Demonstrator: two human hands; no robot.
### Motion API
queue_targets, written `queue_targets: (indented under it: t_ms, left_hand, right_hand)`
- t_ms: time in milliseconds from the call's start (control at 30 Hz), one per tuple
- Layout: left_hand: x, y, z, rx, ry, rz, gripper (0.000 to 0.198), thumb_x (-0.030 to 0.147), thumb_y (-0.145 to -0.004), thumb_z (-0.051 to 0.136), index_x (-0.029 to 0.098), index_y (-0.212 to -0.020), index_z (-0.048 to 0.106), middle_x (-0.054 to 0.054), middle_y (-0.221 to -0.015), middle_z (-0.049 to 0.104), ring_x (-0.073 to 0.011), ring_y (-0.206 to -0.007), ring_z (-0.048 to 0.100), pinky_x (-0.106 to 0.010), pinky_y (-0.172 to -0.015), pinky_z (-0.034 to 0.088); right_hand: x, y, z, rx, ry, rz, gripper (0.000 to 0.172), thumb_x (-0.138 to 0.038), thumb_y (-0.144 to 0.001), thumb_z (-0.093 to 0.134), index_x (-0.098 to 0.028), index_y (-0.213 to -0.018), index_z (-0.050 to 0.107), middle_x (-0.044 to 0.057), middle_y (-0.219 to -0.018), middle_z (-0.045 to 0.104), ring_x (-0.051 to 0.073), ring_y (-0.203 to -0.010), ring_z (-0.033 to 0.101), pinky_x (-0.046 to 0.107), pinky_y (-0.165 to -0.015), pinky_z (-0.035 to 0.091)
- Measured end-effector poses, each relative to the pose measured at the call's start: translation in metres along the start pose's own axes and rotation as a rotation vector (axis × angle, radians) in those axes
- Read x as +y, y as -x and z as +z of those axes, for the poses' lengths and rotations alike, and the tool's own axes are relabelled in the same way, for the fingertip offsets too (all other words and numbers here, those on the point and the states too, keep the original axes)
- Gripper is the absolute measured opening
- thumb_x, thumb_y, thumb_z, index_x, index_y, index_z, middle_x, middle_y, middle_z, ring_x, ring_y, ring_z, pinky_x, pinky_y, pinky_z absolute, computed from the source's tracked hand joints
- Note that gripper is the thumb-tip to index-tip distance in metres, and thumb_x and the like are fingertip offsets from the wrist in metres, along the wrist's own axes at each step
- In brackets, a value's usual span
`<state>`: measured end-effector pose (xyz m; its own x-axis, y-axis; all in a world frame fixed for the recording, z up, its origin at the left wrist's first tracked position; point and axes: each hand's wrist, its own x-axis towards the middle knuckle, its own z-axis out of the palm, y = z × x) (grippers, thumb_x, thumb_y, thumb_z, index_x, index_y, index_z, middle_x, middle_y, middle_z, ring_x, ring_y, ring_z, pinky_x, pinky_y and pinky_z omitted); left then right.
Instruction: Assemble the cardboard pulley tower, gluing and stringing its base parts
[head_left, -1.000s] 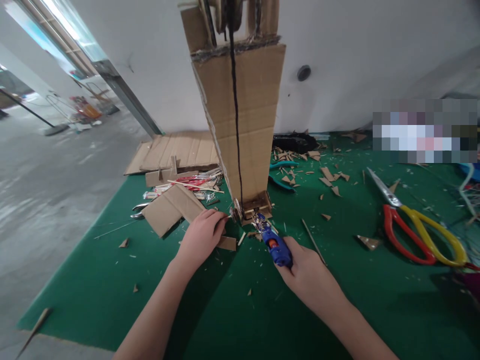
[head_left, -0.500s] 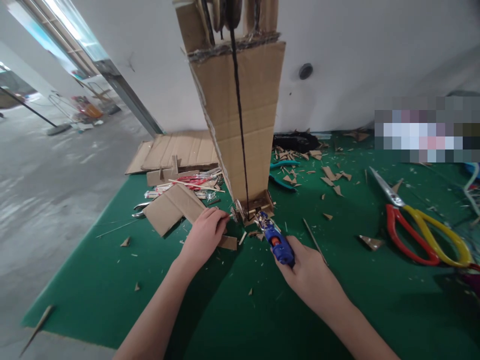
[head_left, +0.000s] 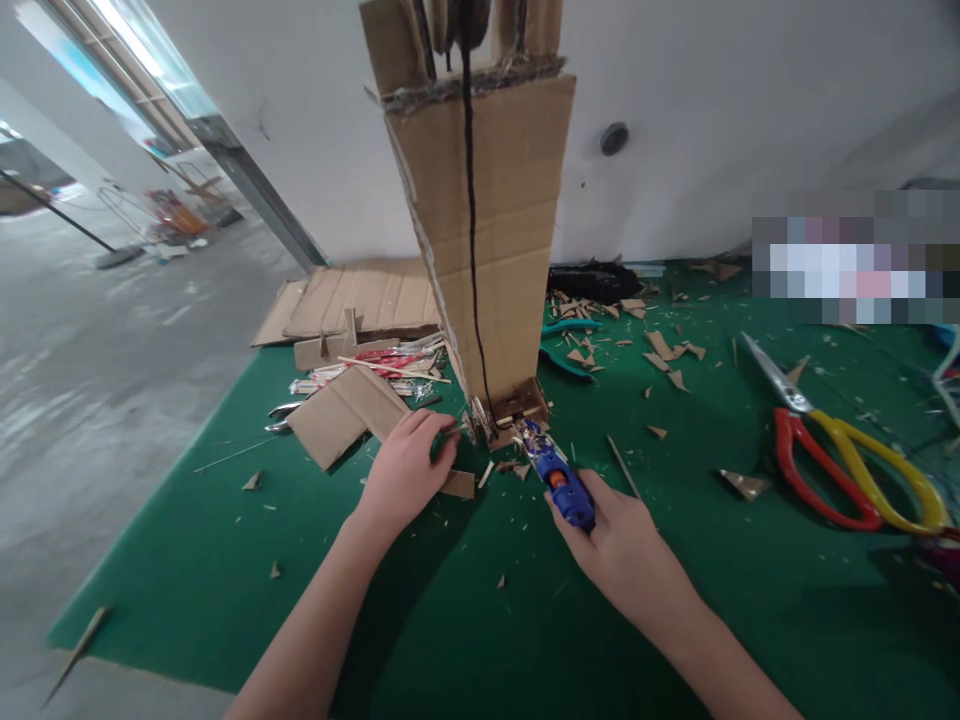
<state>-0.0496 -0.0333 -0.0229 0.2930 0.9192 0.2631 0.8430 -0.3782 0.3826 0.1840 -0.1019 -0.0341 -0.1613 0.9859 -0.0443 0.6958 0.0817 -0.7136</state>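
Observation:
A tall cardboard tower [head_left: 487,230] stands on the green mat [head_left: 465,620], with a dark cord running down its front. My right hand [head_left: 611,535] grips a blue glue gun [head_left: 559,480], its nozzle pointed at the small cardboard piece at the tower's foot [head_left: 510,408]. My left hand [head_left: 409,465] rests on the mat left of the tower's foot, fingertips pinching a thin stick beside a small wheel [head_left: 472,422]. A folded cardboard sheet [head_left: 345,412] lies just behind that hand.
Red and yellow scissors [head_left: 840,445] lie at the right. Teal pliers [head_left: 562,345] and many cardboard scraps [head_left: 660,350] sit behind the tower. Flat cardboard sheets [head_left: 352,300] and sticks lie at the back left. The mat's left edge meets a grey floor [head_left: 90,370].
My right hand with the glue gun has shifted slightly right and back from the tower's foot. My left hand has stayed by the wheel.

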Motion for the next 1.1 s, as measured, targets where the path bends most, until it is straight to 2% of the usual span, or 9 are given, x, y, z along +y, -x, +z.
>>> queue_targets:
  t_ms: [200,333,367,533,767,867,967,1000,1100]
  left_hand:
    - [0.001,0.002,-0.001,0.031,-0.017,0.029,0.019,0.021,-0.085,0.048,0.018,-0.101,0.057,-0.007,-0.098,0.060,-0.0214,-0.095,0.055,-0.037,-0.086,0.046]
    - [0.013,0.001,-0.006,0.228,0.053,0.052,0.025,0.018,-0.083,0.049,0.017,-0.107,0.056,-0.008,-0.100,0.057,-0.0202,-0.097,0.054,-0.035,-0.088,0.045]
    - [0.018,0.000,-0.007,0.247,0.072,0.042,0.026,0.019,-0.083,0.049,0.017,-0.108,0.056,-0.007,-0.098,0.056,-0.0198,-0.095,0.054,-0.034,-0.086,0.045]
    - [0.037,-0.009,-0.005,0.117,0.168,0.043,0.029,0.024,-0.085,0.051,0.018,-0.112,0.057,-0.007,-0.093,0.053,-0.0190,-0.090,0.053,-0.036,-0.083,0.046]
    - [0.040,-0.005,0.001,-0.011,0.270,0.106,0.024,0.019,-0.086,0.048,0.024,-0.104,0.062,-0.005,-0.092,0.051,-0.0183,-0.089,0.050,-0.036,-0.081,0.045]
    - [0.035,-0.002,0.002,0.065,0.278,0.054,0.022,0.017,-0.086,0.045,0.021,-0.102,0.059,-0.006,-0.095,0.050,-0.0184,-0.093,0.051,-0.035,-0.082,0.045]
    - [0.022,-0.001,0.000,0.165,0.165,-0.079,0.018,0.019,-0.085,0.045,0.017,-0.100,0.055,-0.007,-0.097,0.052,-0.0208,-0.096,0.050,-0.037,-0.086,0.044]
    - [0.016,0.000,-0.001,0.145,0.110,-0.105,0.018,0.021,-0.086,0.045,0.016,-0.100,0.055,-0.008,-0.096,0.054,-0.0220,-0.097,0.050,-0.039,-0.087,0.042]
    - [0.001,-0.001,-0.006,-0.057,0.057,-0.091,0.021,0.029,-0.090,0.040,0.018,-0.093,0.058,-0.007,-0.093,0.059,-0.0220,-0.094,0.053,-0.039,-0.086,0.042]
  right_hand:
    - [0.004,-0.001,0.000,-0.002,-0.033,0.023,0.014,-0.033,-0.084,0.047,-0.019,-0.087,0.049,0.000,-0.060,0.055,0.012,-0.047,0.052,0.022,-0.041,0.036]
    - [0.005,-0.002,0.000,0.025,-0.024,0.041,0.017,-0.037,-0.084,0.048,-0.020,-0.085,0.050,-0.001,-0.058,0.054,0.013,-0.047,0.051,0.023,-0.039,0.033]
    - [0.005,-0.002,0.000,0.026,-0.027,0.038,0.017,-0.036,-0.084,0.048,-0.020,-0.085,0.050,0.000,-0.059,0.054,0.013,-0.048,0.051,0.023,-0.040,0.034]
    - [0.005,-0.004,0.000,0.021,-0.032,0.031,0.013,-0.034,-0.084,0.049,-0.020,-0.084,0.049,-0.002,-0.058,0.054,0.012,-0.047,0.050,0.023,-0.041,0.034]
    - [0.007,-0.004,0.001,0.017,-0.051,0.009,0.011,-0.031,-0.083,0.049,-0.021,-0.083,0.048,-0.002,-0.058,0.054,0.012,-0.048,0.050,0.023,-0.043,0.034]
    - [0.009,-0.004,0.002,0.010,-0.061,0.016,0.010,-0.031,-0.083,0.050,-0.021,-0.082,0.048,-0.002,-0.057,0.053,0.012,-0.047,0.049,0.023,-0.042,0.034]
    - [0.008,-0.004,0.001,0.002,-0.049,0.022,0.012,-0.033,-0.083,0.050,-0.021,-0.083,0.049,-0.002,-0.059,0.053,0.012,-0.048,0.049,0.022,-0.042,0.034]
    - [0.008,-0.004,0.001,0.000,-0.045,0.026,0.012,-0.033,-0.083,0.050,-0.021,-0.083,0.049,-0.002,-0.059,0.053,0.012,-0.048,0.049,0.022,-0.042,0.034]
    - [0.005,-0.004,-0.001,-0.003,-0.047,0.035,0.014,-0.035,-0.084,0.048,-0.021,-0.084,0.050,-0.001,-0.059,0.053,0.012,-0.048,0.050,0.022,-0.041,0.034]
